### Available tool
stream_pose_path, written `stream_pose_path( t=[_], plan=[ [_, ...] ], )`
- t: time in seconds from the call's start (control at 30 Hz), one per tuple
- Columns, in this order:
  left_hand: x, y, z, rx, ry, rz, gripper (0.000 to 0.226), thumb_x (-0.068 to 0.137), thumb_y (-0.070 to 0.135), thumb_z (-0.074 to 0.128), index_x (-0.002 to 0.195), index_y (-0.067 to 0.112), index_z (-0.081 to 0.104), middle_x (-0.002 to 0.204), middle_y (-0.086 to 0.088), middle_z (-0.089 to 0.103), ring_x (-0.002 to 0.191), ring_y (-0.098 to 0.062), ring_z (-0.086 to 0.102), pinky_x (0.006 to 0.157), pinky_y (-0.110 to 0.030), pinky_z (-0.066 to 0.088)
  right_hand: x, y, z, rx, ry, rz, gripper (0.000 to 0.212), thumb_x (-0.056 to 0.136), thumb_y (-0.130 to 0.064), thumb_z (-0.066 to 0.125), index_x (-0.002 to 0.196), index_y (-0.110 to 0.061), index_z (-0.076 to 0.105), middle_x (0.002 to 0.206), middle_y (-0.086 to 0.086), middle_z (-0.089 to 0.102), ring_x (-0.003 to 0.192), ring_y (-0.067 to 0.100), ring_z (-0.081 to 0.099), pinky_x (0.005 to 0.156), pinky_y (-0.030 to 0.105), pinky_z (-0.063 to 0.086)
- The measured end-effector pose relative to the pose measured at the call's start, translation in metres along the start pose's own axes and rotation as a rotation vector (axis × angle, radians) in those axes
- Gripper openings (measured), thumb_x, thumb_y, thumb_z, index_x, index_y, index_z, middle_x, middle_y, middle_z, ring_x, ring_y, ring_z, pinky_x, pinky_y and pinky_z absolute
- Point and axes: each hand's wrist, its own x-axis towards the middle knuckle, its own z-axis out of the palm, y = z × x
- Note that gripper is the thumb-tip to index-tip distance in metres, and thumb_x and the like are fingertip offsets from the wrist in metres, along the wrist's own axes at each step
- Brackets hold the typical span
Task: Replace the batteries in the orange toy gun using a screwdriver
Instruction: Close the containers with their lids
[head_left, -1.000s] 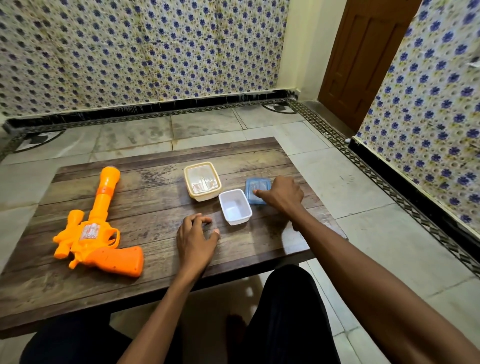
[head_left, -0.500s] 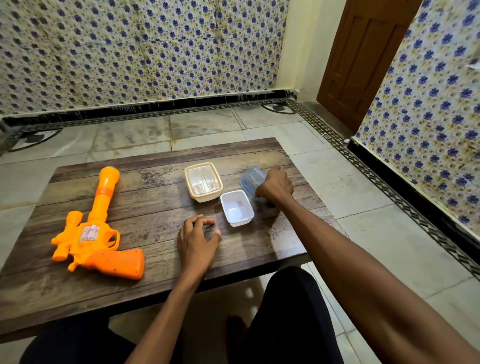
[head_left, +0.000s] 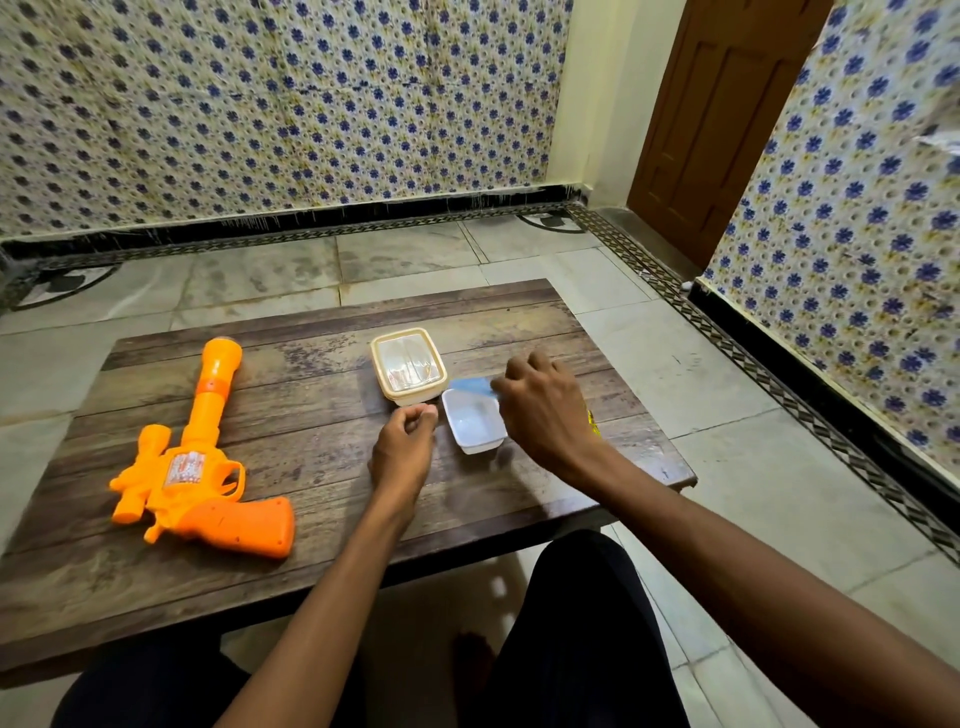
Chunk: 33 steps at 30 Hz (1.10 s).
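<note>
Risen from the bench (head_left: 311, 415), the blue lid (head_left: 470, 385) hangs pinched in the right hand (head_left: 545, 415); the left hand (head_left: 402, 452), curled and empty, is nearer the orange toy gun (head_left: 218, 499), well left, barrel pointing away.

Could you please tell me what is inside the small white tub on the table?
The white tub looks empty; only its bare white floor shows. The right hand holds a blue lid over its far edge, so that strip is hidden.
</note>
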Motion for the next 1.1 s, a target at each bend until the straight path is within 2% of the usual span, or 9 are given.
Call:
stream_pose_path(
  t=[0.13,0.23,0.53,0.63,0.7,0.83,0.97,1.03,1.1],
  plan=[
    [0.020,0.000,0.011,0.001,-0.082,-0.053,0.049,0.058,0.074,0.050,0.084,0.037,0.070,0.080,0.012,0.075,0.096,-0.021,0.068,0.104,-0.051,0.045,-0.005,-0.007,-0.008,0.103,-0.158,-0.017,0.022,0.094,-0.029,0.058,0.108,-0.019,0.072,0.110,0.004,0.067,0.102,0.028,0.059,0.074,0.035,0.044],
    [0.026,-0.002,0.015,-0.047,-0.125,-0.080,0.053,0.057,0.071,0.052,0.086,0.031,0.071,0.074,0.009,0.076,0.093,-0.026,0.070,0.104,-0.056,0.044,-0.009,-0.010,-0.008,0.133,-0.227,-0.047,0.031,0.095,-0.040,0.059,0.117,-0.019,0.067,0.121,0.005,0.062,0.110,0.027,0.056,0.083,0.038,0.045],
    [0.040,-0.007,0.022,-0.124,-0.075,-0.158,0.057,0.054,0.076,0.059,0.078,0.025,0.066,0.078,-0.002,0.075,0.099,-0.036,0.067,0.096,-0.056,0.050,-0.012,-0.017,-0.012,0.162,-0.245,-0.143,0.034,0.097,-0.040,0.055,0.121,-0.020,0.067,0.123,0.006,0.061,0.111,0.027,0.056,0.089,0.040,0.046],
    [0.052,-0.018,0.026,-0.118,-0.082,-0.180,0.052,0.046,0.067,0.069,0.081,0.029,0.067,0.082,0.000,0.075,0.099,-0.034,0.066,0.091,-0.055,0.054,-0.014,-0.019,-0.013,0.194,-0.252,-0.158,0.031,0.099,-0.038,0.051,0.119,-0.021,0.069,0.120,0.004,0.063,0.110,0.026,0.057,0.089,0.041,0.045],
    [0.056,-0.021,0.028,-0.099,-0.077,-0.187,0.051,0.040,0.060,0.065,0.081,0.029,0.068,0.081,0.001,0.075,0.099,-0.034,0.066,0.089,-0.055,0.055,-0.013,-0.020,-0.013,0.238,-0.254,-0.139,0.030,0.099,-0.037,0.052,0.114,-0.019,0.071,0.114,0.004,0.065,0.105,0.026,0.060,0.085,0.040,0.046],
    [0.058,-0.021,0.030,-0.073,-0.069,-0.179,0.050,0.040,0.056,0.060,0.081,0.028,0.067,0.081,-0.001,0.074,0.101,-0.037,0.065,0.090,-0.058,0.053,-0.006,-0.016,-0.013,0.485,-0.268,0.058,0.025,0.094,-0.031,0.061,0.089,-0.011,0.074,0.091,0.006,0.067,0.083,0.025,0.063,0.070,0.037,0.050],
    [0.045,-0.010,0.025,-0.030,-0.104,-0.162,0.046,0.045,0.052,0.066,0.081,0.024,0.066,0.080,-0.004,0.074,0.103,-0.040,0.064,0.094,-0.061,0.050,-0.008,-0.015,-0.006,0.614,-0.156,0.381,0.016,0.086,-0.031,0.069,0.095,-0.018,0.070,0.098,0.001,0.064,0.087,0.018,0.062,0.073,0.031,0.049],
    [0.035,-0.003,0.020,-0.031,-0.113,-0.141,0.034,0.056,0.045,0.069,0.079,0.021,0.065,0.081,-0.006,0.074,0.101,-0.038,0.065,0.095,-0.060,0.050,-0.011,-0.015,-0.001,0.632,-0.249,0.564,0.022,0.085,-0.035,0.071,0.096,-0.018,0.064,0.098,0.002,0.065,0.088,0.021,0.063,0.075,0.033,0.051],
    [0.012,0.015,0.011,-0.033,-0.128,-0.142,0.025,0.066,0.037,0.071,0.084,0.021,0.063,0.088,-0.007,0.073,0.094,-0.033,0.066,0.094,-0.057,0.051,-0.013,-0.018,0.002,0.754,-0.375,0.729,0.022,0.085,-0.036,0.072,0.086,-0.018,0.060,0.092,0.005,0.069,0.083,0.025,0.069,0.078,0.043,0.058]
  ],
)
